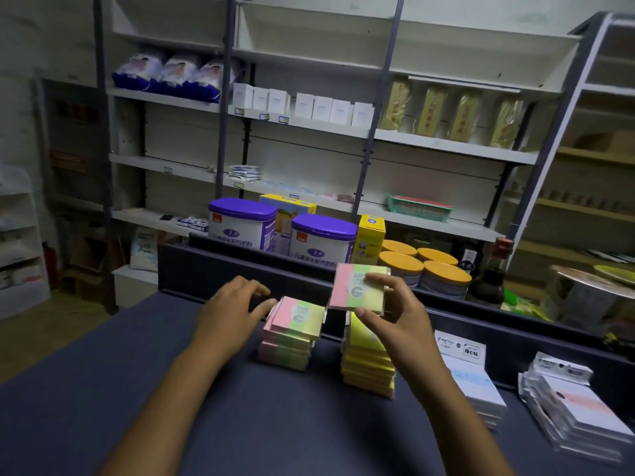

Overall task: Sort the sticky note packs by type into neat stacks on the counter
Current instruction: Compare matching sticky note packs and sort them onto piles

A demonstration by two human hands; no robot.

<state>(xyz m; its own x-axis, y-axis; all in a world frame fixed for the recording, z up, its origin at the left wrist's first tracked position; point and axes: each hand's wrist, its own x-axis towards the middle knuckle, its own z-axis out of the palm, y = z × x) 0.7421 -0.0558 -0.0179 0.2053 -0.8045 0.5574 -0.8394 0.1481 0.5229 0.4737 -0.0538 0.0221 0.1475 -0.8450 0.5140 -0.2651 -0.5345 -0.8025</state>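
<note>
The right hand (388,310) pinches a tricolour pack (357,286) above the yellow stack (369,362), mid-counter (103,389). The left hand (233,305), fingers relaxed, steadies the tricolour stack (292,333) just beside. Sorting seems midway; next, the pack should land squarely on its matching stack.

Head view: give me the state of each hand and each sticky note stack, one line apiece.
left hand: open, fingertips touching the tri-colour stack's left edge
right hand: pinching a lifted tri-colour pack
tri-colour stack: standing, top pack slightly askew
yellow stack: standing, uneven
white packs: stacked
bagged packs: loosely piled
</note>
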